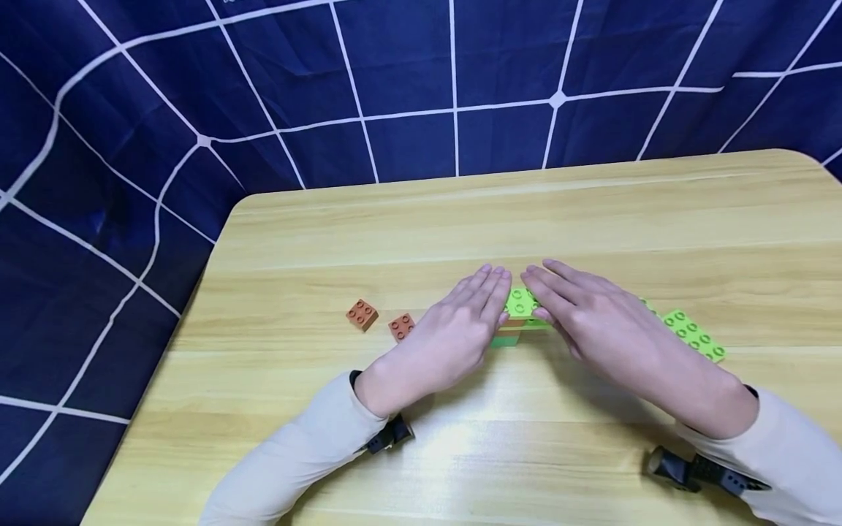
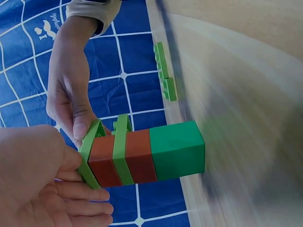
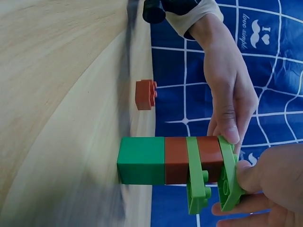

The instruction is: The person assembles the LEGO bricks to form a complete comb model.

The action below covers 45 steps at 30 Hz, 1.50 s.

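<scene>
A stack of toy building bricks stands upright on the table: a dark green block [image 2: 177, 150] at the bottom, a reddish-brown brick [image 2: 140, 156], a light green plate [image 2: 122, 153], then another reddish-brown brick [image 2: 103, 161]. On top lies a second light green plate [image 3: 228, 175], slightly tilted against the brick below. My left hand [image 1: 460, 332] pinches this top plate at its left end, thumb on the near side. From the other end my right hand [image 1: 605, 325] pinches the same plate. Both hands hide part of the stack in the head view.
Two loose reddish-brown bricks lie on the left, one [image 1: 362, 314] farther out, the other [image 1: 400, 326] partly behind my left hand. Light green plates [image 1: 696, 336] lie right of my right hand. A dark blue cloth [image 1: 408, 80] with white lines hangs behind the wooden table [image 1: 368, 241].
</scene>
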Motion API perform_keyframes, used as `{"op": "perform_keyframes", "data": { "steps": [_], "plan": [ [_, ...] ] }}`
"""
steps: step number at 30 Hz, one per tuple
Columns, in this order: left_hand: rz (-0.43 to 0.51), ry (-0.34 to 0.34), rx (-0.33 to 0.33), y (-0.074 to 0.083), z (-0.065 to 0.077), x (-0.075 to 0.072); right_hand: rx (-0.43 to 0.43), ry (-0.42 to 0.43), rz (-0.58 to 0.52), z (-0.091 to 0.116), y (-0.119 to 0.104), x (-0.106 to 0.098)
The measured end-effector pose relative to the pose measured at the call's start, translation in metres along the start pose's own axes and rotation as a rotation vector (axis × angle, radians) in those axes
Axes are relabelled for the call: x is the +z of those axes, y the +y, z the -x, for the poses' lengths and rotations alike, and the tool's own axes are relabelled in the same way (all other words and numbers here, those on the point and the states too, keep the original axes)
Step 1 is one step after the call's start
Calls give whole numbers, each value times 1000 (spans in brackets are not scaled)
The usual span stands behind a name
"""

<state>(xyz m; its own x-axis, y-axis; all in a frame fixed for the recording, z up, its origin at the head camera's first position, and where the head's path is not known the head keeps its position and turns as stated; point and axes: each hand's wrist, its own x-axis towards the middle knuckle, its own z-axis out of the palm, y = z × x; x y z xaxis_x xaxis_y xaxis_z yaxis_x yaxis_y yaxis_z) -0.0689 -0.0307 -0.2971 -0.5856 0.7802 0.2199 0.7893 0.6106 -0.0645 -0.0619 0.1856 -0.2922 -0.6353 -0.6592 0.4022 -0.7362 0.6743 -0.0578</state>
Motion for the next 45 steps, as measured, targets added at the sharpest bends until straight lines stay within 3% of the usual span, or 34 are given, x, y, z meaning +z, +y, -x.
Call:
{"op": "perform_keyframes", "data": {
  "steps": [9,28,37,45],
  "plan": [
    [9,63,17,-2,2,3,-7,18,38,0,-2,0],
    [57,34,20,-3,2,6,-54,64,70,8,-2,10],
    [60,12,-2,-2,1,3,-52,47,73,9,-2,7],
    [195,-27,-39,-7,2,4,-16,20,26,8,-1,5]
  ]
}}
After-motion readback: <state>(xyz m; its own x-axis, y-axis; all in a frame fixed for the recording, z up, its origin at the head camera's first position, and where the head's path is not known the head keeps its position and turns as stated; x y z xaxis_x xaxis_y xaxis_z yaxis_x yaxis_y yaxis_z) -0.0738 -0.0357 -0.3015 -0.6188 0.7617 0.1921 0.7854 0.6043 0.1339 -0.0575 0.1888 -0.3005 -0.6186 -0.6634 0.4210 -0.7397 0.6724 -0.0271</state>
